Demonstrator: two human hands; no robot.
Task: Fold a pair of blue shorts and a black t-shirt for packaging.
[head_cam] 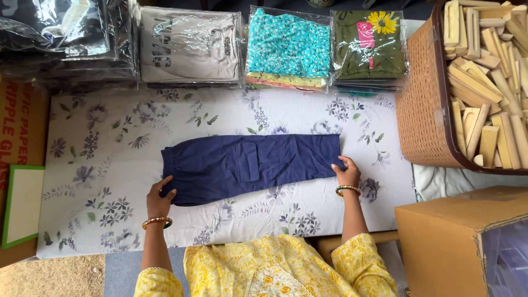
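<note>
A navy blue folded pair of trousers (250, 165) lies lengthwise on a white floral sheet (110, 165). My left hand (159, 198) grips its left end, at the waistband corner. My right hand (346, 173) holds the right end, fingers curled over the lower corner. Both wrists wear gold bangles, and my yellow printed sleeves and top show at the bottom edge.
Plastic-wrapped folded clothes line the far edge: a dark stack (66, 38), a beige one (190, 47), a turquoise one (286, 47), an olive one with a flower (368, 47). A brown basket (423, 110) of wooden pieces stands right; a cardboard box (440, 236) sits near right.
</note>
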